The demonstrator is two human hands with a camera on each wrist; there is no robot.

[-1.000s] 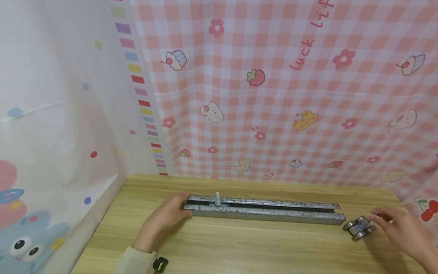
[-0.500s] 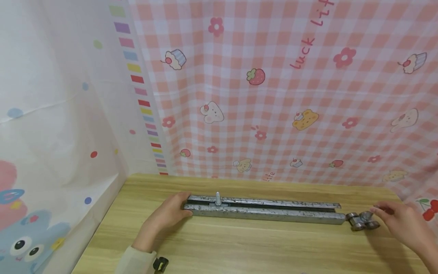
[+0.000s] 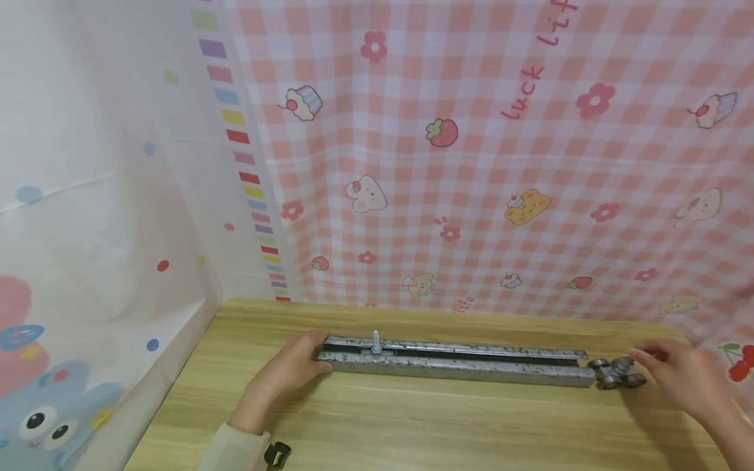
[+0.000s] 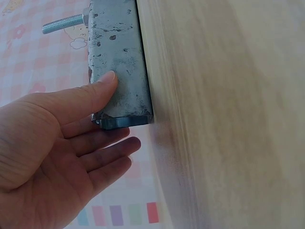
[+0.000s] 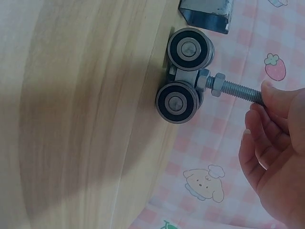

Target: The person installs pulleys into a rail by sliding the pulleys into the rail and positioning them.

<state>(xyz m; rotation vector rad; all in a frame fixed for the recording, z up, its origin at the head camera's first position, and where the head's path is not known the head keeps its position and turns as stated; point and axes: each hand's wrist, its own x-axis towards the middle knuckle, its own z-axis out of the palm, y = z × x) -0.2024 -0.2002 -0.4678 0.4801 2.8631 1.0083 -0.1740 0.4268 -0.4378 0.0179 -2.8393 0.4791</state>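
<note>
A grey, scuffed metal track [image 3: 471,370] with a slot along its top lies across the table. My left hand [image 3: 292,367] grips its left end, the thumb [image 4: 102,90] pressed on the near side. An upright threaded bolt [image 3: 376,342] rises from the slot near that end; what lies below it is mostly hidden inside. At the track's right end is a roller trolley [image 5: 183,78] with bearing wheels, just outside the track mouth [image 5: 207,16]. My right hand [image 3: 683,374] pinches the tip of the trolley's threaded rod [image 5: 240,90] between thumb and fingers.
The wooden table [image 3: 448,425] ends at the back against a pink checked cloth [image 3: 471,196]. A white printed cloth [image 3: 106,229] hangs on the left. A black strap piece [image 3: 277,454] shows by the left sleeve [image 3: 235,448].
My right hand has turned the trolley from a slant to nearly in line with the track and brought it up to the right end. The left hand and track stay put.
</note>
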